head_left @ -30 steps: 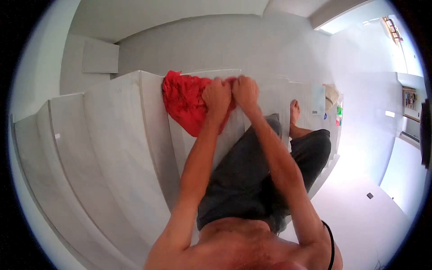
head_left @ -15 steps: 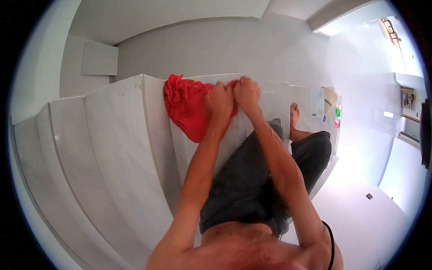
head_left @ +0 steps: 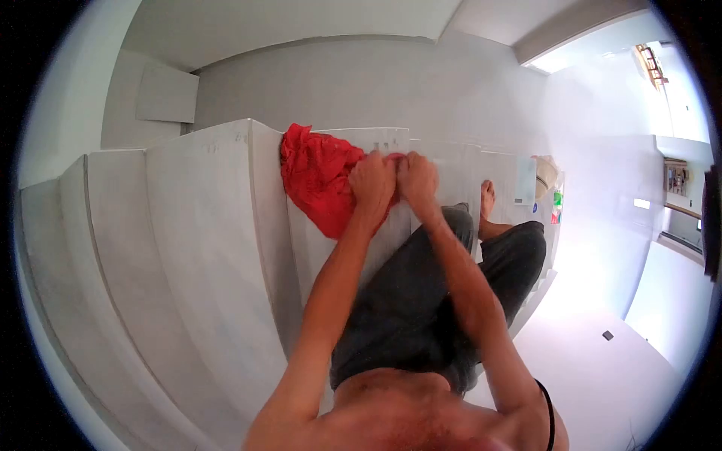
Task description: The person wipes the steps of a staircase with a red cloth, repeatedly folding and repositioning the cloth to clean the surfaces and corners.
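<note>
A crumpled red cloth [head_left: 320, 180] lies on the pale step [head_left: 444, 169] beside my bent leg. My left hand [head_left: 372, 180] is closed on its right part. Close by on the right, my right hand [head_left: 417, 178] is closed on the end of the same cloth. A short reddish strip of it stretches across the small gap between the two fists. The fingertips are partly hidden under the hands.
Several pale stair steps [head_left: 188, 240] rise at the left. My bare foot [head_left: 488, 199] rests on the step at the right. Beyond it are a light flat sheet [head_left: 525, 180], a beige item [head_left: 546, 174] and a green and red packet [head_left: 556, 207].
Both fists have shifted slightly, with a little more space between them and the strip of cloth now showing there. The whole view has tilted a little.
</note>
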`<state>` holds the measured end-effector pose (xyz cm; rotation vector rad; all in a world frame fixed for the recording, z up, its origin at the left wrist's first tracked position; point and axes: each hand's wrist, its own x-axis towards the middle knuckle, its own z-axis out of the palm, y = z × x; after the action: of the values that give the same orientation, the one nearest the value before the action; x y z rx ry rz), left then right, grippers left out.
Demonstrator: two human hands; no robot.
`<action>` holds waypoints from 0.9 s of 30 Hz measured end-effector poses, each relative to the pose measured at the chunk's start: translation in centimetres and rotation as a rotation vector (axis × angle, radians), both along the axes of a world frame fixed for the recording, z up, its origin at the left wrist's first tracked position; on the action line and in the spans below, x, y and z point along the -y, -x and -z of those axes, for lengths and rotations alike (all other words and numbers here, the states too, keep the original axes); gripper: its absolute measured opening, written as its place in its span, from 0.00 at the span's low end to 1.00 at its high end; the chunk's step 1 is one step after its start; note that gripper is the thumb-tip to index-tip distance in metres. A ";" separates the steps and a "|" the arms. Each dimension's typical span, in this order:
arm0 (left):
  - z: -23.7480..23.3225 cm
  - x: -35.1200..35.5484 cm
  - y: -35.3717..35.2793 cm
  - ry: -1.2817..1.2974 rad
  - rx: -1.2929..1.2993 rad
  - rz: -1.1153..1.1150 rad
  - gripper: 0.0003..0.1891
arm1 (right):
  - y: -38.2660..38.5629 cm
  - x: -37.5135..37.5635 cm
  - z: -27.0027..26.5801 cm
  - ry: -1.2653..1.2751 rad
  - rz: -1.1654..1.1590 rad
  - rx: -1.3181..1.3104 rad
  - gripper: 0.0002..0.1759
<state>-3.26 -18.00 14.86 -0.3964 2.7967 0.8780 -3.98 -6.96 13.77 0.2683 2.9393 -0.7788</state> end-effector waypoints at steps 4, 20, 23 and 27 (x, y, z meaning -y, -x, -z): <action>0.4 -0.2 1.0 0.010 -0.042 -0.033 0.16 | 1.8 0.2 0.1 0.056 0.016 -0.013 0.14; 0.1 -0.3 0.4 0.017 -0.029 0.001 0.14 | -1.3 0.6 0.6 0.052 0.072 0.015 0.14; 0.5 0.0 0.9 0.017 -0.042 -0.019 0.14 | 1.5 0.1 1.9 0.036 0.051 -0.027 0.14; 0.6 -0.1 1.5 -0.004 -0.023 -0.017 0.16 | 1.8 0.1 -0.1 0.039 0.008 0.142 0.17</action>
<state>-4.74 -17.94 14.24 -0.4122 2.8159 0.8967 -5.74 -7.01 13.83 0.3181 2.7888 -0.7833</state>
